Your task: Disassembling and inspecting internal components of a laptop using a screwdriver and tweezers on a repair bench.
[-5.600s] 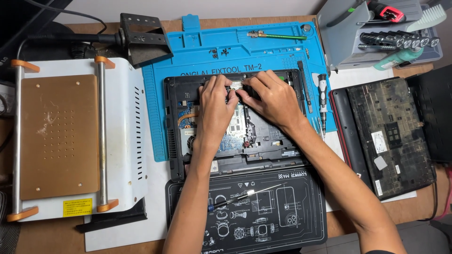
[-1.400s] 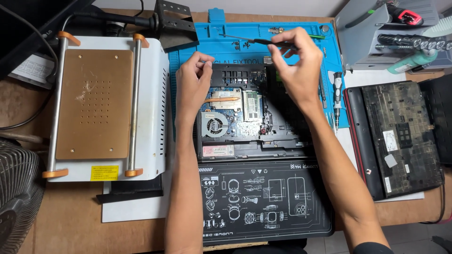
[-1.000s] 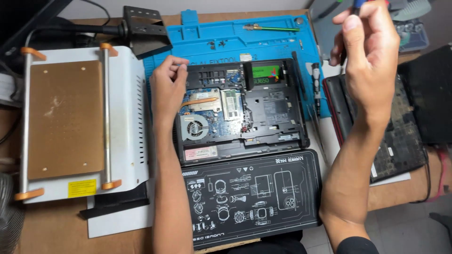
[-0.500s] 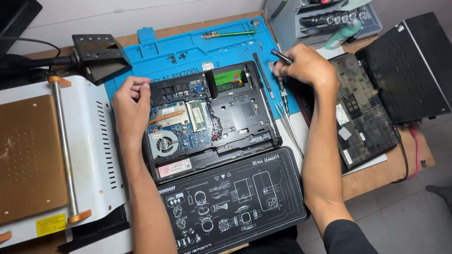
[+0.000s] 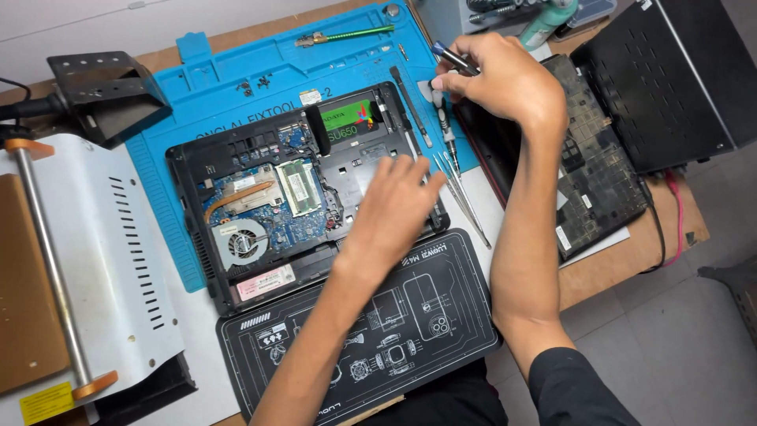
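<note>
An opened laptop base (image 5: 260, 201) lies on a blue repair mat (image 5: 260, 63), with its fan, copper heat pipe, memory stick and a green-labelled drive (image 5: 347, 122) showing. My left hand (image 5: 394, 209) lies flat over the right half of the laptop, fingers spread, holding nothing. Past the laptop's right edge, my right hand (image 5: 505, 79) grips a thin blue-handled tool (image 5: 449, 57). Just below it, other slim tools (image 5: 457, 185) lie on the mat's edge.
A black printed mat (image 5: 426, 315) lies in front. A white machine with a metal bar (image 5: 95, 260) stands left, and a black stand (image 5: 106, 91) behind it. A removed laptop cover (image 5: 591, 173) and a black case (image 5: 670, 71) are at right. A green screwdriver (image 5: 347, 35) rests on the blue mat.
My left hand moved from the laptop's left edge across to its right half. My right hand stayed by the tools at the laptop's right edge. The view shifted right.
</note>
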